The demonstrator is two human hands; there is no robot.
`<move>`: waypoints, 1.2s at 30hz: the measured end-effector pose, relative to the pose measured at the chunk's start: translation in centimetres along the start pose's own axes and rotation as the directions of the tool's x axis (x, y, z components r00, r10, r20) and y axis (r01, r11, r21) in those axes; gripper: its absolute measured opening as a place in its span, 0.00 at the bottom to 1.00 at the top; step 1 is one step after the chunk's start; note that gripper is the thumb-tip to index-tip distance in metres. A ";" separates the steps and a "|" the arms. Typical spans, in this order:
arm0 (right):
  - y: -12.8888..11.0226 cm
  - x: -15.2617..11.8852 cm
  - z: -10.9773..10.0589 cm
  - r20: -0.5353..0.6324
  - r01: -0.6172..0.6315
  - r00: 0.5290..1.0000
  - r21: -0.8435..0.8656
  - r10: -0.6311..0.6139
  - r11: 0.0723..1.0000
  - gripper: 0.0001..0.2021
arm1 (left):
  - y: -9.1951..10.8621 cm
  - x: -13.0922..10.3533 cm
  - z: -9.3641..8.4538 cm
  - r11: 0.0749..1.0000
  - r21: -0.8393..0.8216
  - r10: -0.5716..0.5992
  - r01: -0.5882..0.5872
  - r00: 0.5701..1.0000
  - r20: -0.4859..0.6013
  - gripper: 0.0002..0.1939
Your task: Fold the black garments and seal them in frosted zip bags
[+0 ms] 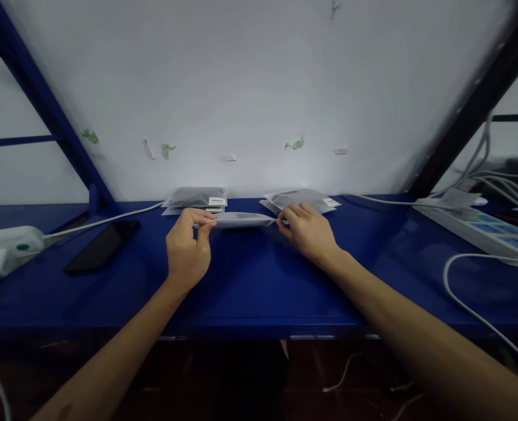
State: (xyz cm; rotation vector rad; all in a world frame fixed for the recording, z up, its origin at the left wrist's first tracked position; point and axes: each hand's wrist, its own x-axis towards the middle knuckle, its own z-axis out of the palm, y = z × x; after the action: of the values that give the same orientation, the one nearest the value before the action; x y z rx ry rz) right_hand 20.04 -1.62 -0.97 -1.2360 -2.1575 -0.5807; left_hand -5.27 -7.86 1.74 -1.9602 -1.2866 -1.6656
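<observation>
A thin frosted plastic bag [244, 220] is held up nearly edge-on above the blue table [259, 280]. My left hand [189, 245] pinches its left end between thumb and fingers. At its right end, the fingertips of my right hand [307, 231] are closed on the bag's edge. Behind my left hand lies a stack of similar bags [193, 197] with a white label. Another stack of bags [303, 199], also labelled, sits by the wall just beyond my right hand, which partly hides it.
A black phone [102, 245] lies at the left, near a white power strip [16, 242] with a plug in it. On the right are a larger white power strip [482, 225] and looping white cables [473, 316]. Blue frame posts [48, 99] rise beside the wall.
</observation>
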 end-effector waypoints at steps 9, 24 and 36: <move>-1.2 -0.3 0.0 0.209 0.060 0.972 0.220 -0.107 0.974 0.10 | 0.4 -0.5 -0.8 0.968 -0.085 0.252 -0.238 0.910 0.329 0.11; -0.6 -0.2 0.8 0.169 -0.337 0.941 0.553 0.293 0.762 0.06 | -1.2 -1.2 0.7 0.965 0.221 -0.112 -0.138 0.548 0.829 0.32; -0.1 -0.2 1.5 0.253 -0.418 0.909 0.534 0.332 0.735 0.06 | -2.4 2.1 0.6 0.884 0.391 -0.203 -0.255 0.544 0.814 0.21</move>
State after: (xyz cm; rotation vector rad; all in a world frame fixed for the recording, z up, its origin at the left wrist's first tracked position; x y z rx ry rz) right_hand 19.63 -0.86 -2.18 -1.3202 -1.8847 0.3397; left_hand -6.80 -5.13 2.68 -2.4655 -1.6994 -0.1631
